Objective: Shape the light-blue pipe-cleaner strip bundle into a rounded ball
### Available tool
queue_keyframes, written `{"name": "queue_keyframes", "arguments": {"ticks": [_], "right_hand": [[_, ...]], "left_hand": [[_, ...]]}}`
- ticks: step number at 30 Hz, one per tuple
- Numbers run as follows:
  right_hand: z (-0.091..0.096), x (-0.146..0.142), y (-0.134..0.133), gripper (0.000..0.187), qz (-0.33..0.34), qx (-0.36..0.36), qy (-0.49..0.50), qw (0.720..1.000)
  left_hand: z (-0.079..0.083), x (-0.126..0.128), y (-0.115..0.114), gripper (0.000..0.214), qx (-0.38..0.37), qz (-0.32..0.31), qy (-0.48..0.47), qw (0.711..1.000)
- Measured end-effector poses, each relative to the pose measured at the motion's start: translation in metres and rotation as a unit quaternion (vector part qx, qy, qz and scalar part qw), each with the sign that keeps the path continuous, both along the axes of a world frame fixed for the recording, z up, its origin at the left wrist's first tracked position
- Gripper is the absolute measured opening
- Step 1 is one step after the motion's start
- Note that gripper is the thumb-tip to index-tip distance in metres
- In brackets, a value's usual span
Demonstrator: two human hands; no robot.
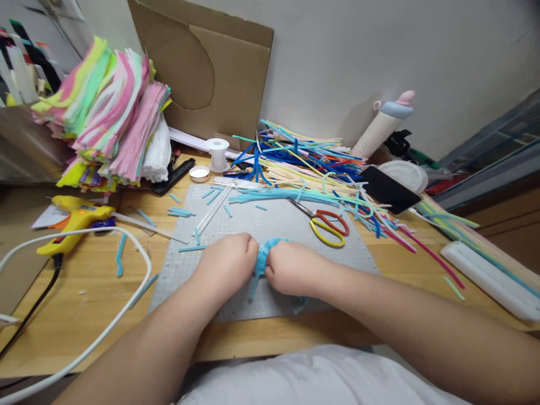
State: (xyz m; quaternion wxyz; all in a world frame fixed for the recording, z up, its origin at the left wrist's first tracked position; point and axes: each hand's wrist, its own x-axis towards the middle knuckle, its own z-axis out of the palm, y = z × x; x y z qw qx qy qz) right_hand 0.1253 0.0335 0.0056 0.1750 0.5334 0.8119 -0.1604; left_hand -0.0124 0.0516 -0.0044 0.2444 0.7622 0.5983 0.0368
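Observation:
A light blue bundle of pipe cleaners (262,257), rounded at the top, sits between my two hands over the grey cutting mat (236,306). My left hand (231,257) is closed at its left side, knuckles up. From the right, my right hand (291,267) is closed over the bundle and covers much of it. Loose light blue ends hang below, one under the left hand and one beneath the right wrist. My fingertips are hidden, so the exact grip points do not show. Scissors (327,225) with one red and one yellow handle lie beyond my right hand.
A yellow glue gun (78,219) with its cord rests at left. Short blue pieces are scattered on mat and table. Behind lie heaped pipe cleaners (304,154), a white spool (217,154) and a black phone (388,189). A bottle (382,124) leans at the wall; cardboard (236,79) stands behind.

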Motion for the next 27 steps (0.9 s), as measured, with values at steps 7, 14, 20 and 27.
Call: {"name": "queue_keyframes", "arguments": {"ticks": [7,14,20,27], "right_hand": [[-0.008,-0.004,-0.012,0.033,0.022,0.05,-0.006,0.998],[-0.019,0.0,-0.021,0.033,0.034,0.074,0.017,0.997],[-0.026,0.017,-0.037,0.025,0.006,0.105,0.125,0.987],[-0.026,0.063,-0.019,0.03,-0.238,0.193,0.344,0.888]], "left_hand": [[0.001,-0.001,0.003,0.036,-0.028,0.014,-0.051,0.998],[-0.009,0.004,0.005,0.034,0.003,-0.001,-0.079,0.997],[-0.026,0.01,0.003,0.028,0.03,-0.056,-0.117,0.991],[-0.022,0.007,0.002,0.021,0.01,-0.049,-0.138,0.989]]}}
